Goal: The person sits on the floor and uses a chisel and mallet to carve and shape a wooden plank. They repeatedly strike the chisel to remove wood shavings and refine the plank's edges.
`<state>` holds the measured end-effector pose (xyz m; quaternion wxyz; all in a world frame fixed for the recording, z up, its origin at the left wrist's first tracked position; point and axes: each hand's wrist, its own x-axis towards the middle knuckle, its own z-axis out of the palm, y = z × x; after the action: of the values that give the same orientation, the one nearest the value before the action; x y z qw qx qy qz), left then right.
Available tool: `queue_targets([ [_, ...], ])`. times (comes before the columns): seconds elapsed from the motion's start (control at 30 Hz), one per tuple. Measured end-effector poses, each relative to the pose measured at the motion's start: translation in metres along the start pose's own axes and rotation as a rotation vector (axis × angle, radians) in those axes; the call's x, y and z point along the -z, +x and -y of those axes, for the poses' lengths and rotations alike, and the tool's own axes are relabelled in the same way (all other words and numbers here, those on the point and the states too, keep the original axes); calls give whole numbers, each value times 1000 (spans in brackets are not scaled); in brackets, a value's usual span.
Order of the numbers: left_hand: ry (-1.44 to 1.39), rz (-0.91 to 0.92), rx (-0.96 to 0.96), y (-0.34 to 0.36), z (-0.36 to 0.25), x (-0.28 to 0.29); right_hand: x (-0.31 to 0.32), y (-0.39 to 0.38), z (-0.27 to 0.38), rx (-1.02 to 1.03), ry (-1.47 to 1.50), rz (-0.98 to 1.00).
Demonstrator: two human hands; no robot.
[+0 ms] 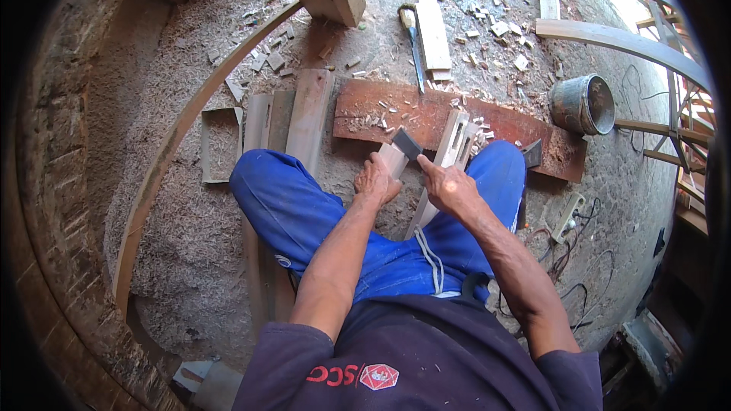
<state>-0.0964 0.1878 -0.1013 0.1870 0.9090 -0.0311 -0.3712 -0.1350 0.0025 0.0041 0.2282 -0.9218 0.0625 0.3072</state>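
My left hand (376, 180) is closed around a pale wooden block (394, 158), holding it in front of my lap. Against the block's far end rests a broad, dark, flat-bladed tool (406, 143). My right hand (452, 189) grips this tool, its fingers hiding any handle, so I cannot tell its exact kind. Beside that hand, a pale timber with slots cut in it (454, 141) slants from the reddish plank (388, 114) down between my legs. Wood chips lie over the plank.
A long chisel (414, 42) lies by a pale board (433, 34) beyond the plank. A metal bucket (582, 105) sits at right, near a power strip (566, 217) with loose cables. Another dark blade (532, 154) is by my right knee. Boards (308, 118) lie left; shavings cover the ground.
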Motion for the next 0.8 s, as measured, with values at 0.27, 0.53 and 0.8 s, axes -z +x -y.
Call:
queue_targets([
  [0.27, 13, -9, 21, -3, 1, -1, 32, -27, 7, -18, -77, 124],
  [0.53, 13, 19, 2, -6, 0, -8, 6, -3, -2, -12, 0, 70],
  [0.8, 0, 2, 26, -3, 3, -7, 21, -6, -3, 35, -93, 119],
])
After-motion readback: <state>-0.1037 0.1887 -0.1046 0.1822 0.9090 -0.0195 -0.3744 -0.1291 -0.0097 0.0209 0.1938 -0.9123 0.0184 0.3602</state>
